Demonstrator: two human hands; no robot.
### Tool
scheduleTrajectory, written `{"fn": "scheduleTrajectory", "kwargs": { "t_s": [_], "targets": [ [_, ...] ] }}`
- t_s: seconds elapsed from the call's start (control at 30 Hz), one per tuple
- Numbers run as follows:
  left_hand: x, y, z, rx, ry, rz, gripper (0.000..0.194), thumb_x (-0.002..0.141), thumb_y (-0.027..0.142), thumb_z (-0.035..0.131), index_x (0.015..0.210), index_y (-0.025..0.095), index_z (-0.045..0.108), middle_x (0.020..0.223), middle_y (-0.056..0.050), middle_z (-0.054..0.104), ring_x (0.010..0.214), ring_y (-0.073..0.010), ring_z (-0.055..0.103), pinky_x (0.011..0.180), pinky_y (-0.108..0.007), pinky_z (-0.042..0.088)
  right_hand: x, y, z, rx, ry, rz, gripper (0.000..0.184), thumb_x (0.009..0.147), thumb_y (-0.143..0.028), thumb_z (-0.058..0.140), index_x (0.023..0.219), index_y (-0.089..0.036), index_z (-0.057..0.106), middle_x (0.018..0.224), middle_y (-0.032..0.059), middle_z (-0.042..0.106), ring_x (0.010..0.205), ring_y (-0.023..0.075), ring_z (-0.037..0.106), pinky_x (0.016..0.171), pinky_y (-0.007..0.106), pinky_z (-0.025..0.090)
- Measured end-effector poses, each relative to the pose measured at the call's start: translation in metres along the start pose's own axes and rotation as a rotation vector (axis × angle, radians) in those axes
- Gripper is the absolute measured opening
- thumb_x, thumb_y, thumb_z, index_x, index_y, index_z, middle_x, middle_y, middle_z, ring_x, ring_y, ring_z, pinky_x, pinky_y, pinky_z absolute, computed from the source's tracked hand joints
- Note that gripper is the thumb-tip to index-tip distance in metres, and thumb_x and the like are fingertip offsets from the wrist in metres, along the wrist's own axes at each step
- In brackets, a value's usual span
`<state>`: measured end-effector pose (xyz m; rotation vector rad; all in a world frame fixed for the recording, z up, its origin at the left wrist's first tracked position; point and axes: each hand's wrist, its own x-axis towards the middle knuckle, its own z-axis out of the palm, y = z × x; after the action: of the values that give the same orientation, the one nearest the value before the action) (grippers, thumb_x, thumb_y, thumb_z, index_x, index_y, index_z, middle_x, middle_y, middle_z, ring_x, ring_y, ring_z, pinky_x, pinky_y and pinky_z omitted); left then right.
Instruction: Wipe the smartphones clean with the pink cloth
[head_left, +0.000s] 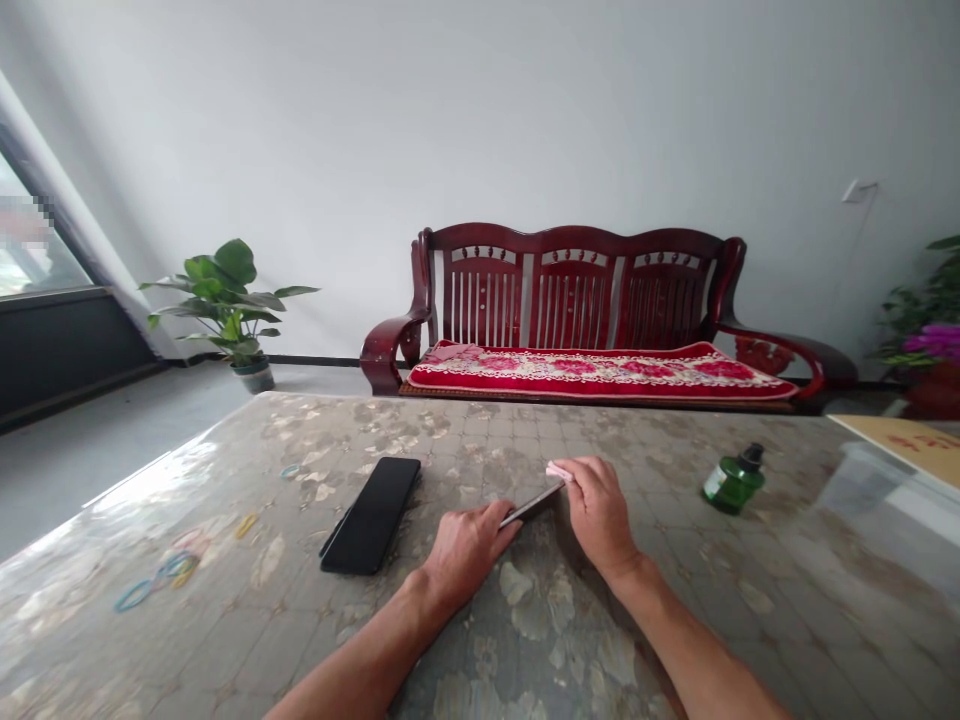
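Note:
My left hand (466,545) is closed on the near end of a thin, silver-edged, phone-like device (531,504), seen almost edge-on above the table. At the device's far end, my right hand (600,508) pinches a small pale pink cloth (558,471) against it. The device's broad faces barely show. Left of my left hand, a black phone (372,515) lies flat on the table, with a thin dark edge jutting out along its left side.
A patterned cover spreads over the table (480,650). Coloured elastic bands (135,596) lie at left. On the right stand a green pump bottle (733,480) and a clear plastic box (862,490). Beyond are a wooden bench (574,240) and a potted plant (236,300).

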<state>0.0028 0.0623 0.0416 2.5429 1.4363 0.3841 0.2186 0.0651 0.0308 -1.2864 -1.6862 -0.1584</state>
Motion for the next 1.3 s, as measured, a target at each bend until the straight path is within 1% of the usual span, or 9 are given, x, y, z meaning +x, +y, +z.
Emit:
{"fn": "scheduleTrajectory", "kwargs": {
  "t_s": [0.13,0.37,0.6,0.7,0.87,0.97,1.13,1.2,1.3],
  "targets": [
    [0.002,-0.001,0.003,-0.013,0.021,-0.008,0.014,0.101,0.031,0.051,0.107,0.025,0.063,0.092,0.001,0.075,0.087,-0.0182,0.072,0.069,-0.021,0.045,-0.006,-0.013,0.0,-0.072,-0.057,-0.108,0.027,0.099,-0.018,0.043,0.109,-0.023,0.067,0.096,0.0081,0.063,0.093,0.0238,0.055,0.083,0.038,0.046],
    [0.004,-0.005,0.007,-0.081,0.073,0.001,0.015,0.1,0.031,0.053,0.108,0.028,0.065,0.097,0.002,0.074,0.09,-0.018,0.071,0.071,-0.021,0.044,-0.014,-0.037,0.005,-0.04,-0.121,-0.308,0.027,0.1,-0.014,0.043,0.114,-0.019,0.065,0.095,0.0077,0.062,0.088,0.0206,0.055,0.081,0.034,0.048],
    [0.005,-0.009,0.01,-0.108,0.089,-0.018,0.013,0.099,0.032,0.056,0.102,0.027,0.068,0.092,0.002,0.074,0.087,-0.018,0.071,0.07,-0.021,0.044,-0.01,-0.016,0.0,-0.118,-0.072,-0.226,0.025,0.1,-0.014,0.044,0.111,-0.019,0.065,0.093,0.0074,0.061,0.086,0.0208,0.055,0.079,0.035,0.049],
    [0.005,-0.009,0.011,-0.114,0.098,-0.024,0.013,0.098,0.031,0.057,0.104,0.027,0.068,0.095,0.002,0.075,0.089,-0.0181,0.071,0.071,-0.021,0.044,-0.012,-0.021,0.002,-0.104,-0.067,-0.23,0.027,0.1,-0.014,0.043,0.114,-0.02,0.065,0.093,0.0077,0.061,0.086,0.0203,0.055,0.079,0.034,0.049],
    [0.005,-0.011,0.012,-0.145,0.111,-0.006,0.014,0.098,0.03,0.057,0.106,0.028,0.068,0.099,0.003,0.075,0.091,-0.0167,0.071,0.074,-0.02,0.043,-0.016,-0.04,0.008,-0.068,-0.131,-0.321,0.03,0.1,-0.014,0.042,0.119,-0.02,0.064,0.095,0.0079,0.062,0.087,0.0201,0.056,0.081,0.034,0.049],
    [0.004,-0.014,0.013,-0.144,0.112,-0.008,0.013,0.098,0.031,0.057,0.103,0.028,0.068,0.093,0.003,0.075,0.087,-0.0168,0.071,0.07,-0.02,0.043,-0.014,-0.034,0.006,-0.08,-0.143,-0.32,0.028,0.099,-0.013,0.043,0.117,-0.018,0.065,0.095,0.0084,0.062,0.087,0.0202,0.056,0.08,0.033,0.049],
    [0.004,-0.015,0.013,-0.137,0.104,-0.022,0.012,0.098,0.031,0.057,0.099,0.027,0.068,0.088,0.004,0.074,0.084,-0.0173,0.072,0.067,-0.021,0.041,-0.012,-0.011,-0.001,-0.127,-0.083,-0.204,0.029,0.099,-0.011,0.041,0.113,-0.018,0.065,0.092,0.0082,0.061,0.088,0.0211,0.056,0.081,0.035,0.05],
    [0.005,-0.015,0.013,-0.137,0.103,-0.022,0.012,0.098,0.031,0.057,0.1,0.027,0.068,0.089,0.003,0.074,0.085,-0.0176,0.072,0.067,-0.021,0.041,-0.013,-0.011,0.0,-0.128,-0.07,-0.184,0.029,0.099,-0.01,0.041,0.113,-0.018,0.065,0.092,0.0082,0.061,0.088,0.0211,0.056,0.08,0.034,0.05],
    [0.005,-0.014,0.012,-0.15,0.11,-0.02,0.012,0.098,0.03,0.057,0.102,0.027,0.068,0.093,0.003,0.075,0.088,-0.0177,0.071,0.07,-0.02,0.042,-0.015,-0.027,0.003,-0.086,-0.094,-0.223,0.027,0.099,-0.012,0.044,0.114,-0.017,0.064,0.094,0.0082,0.061,0.087,0.0205,0.056,0.08,0.034,0.05]
  ]
}}
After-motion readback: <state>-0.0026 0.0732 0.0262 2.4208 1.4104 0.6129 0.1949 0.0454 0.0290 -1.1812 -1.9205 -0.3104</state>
